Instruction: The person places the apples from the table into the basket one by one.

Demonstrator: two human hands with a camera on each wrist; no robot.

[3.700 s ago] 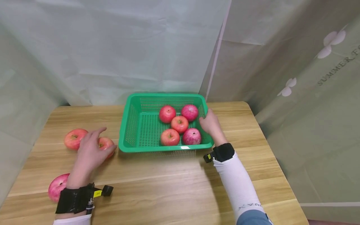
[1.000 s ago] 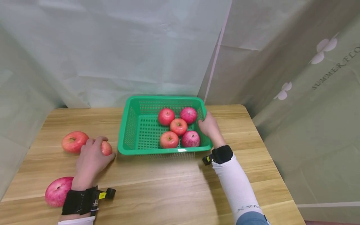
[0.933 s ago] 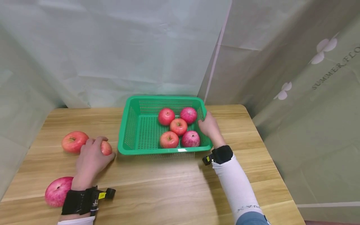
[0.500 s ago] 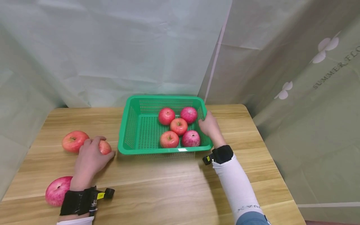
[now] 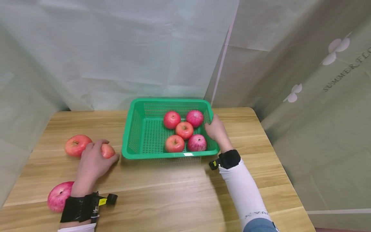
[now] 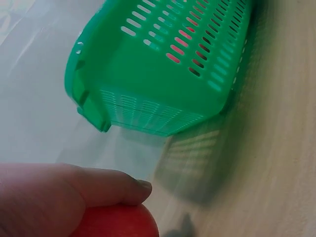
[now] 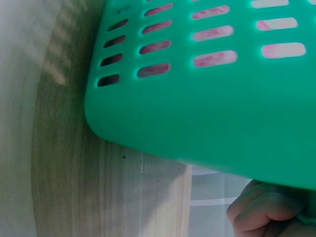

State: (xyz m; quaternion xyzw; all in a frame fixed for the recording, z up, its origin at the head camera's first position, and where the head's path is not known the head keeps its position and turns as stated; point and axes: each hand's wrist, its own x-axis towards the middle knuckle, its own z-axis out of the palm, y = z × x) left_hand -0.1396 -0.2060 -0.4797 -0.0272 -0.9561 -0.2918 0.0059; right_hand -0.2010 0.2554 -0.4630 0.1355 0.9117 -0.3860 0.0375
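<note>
My left hand (image 5: 93,161) holds a red apple (image 5: 108,150) on the table, left of the green basket. Its thumb lies along the near side, and the fingers reach over the far side. In the left wrist view the thumb presses against the red apple skin (image 6: 118,222). My right hand (image 5: 215,129) grips the right rim of the green plastic basket (image 5: 171,156); in the right wrist view its curled fingers (image 7: 269,207) show beneath the rim. Several apples lie in the basket's right half, among them a light red apple (image 5: 175,143) and a dark pink apple (image 5: 197,142).
Another apple (image 5: 77,145) sits just left of my left hand. A pink apple (image 5: 60,196) lies nearer, partly hidden behind the left wrist strap. The wooden table (image 5: 162,193) ends at a grey curtain (image 5: 130,58) at the back.
Since the earliest frame my left fingers have drawn in around the apple. Over the last second that hand and apple have shifted very slightly. The right hand stays on the basket.
</note>
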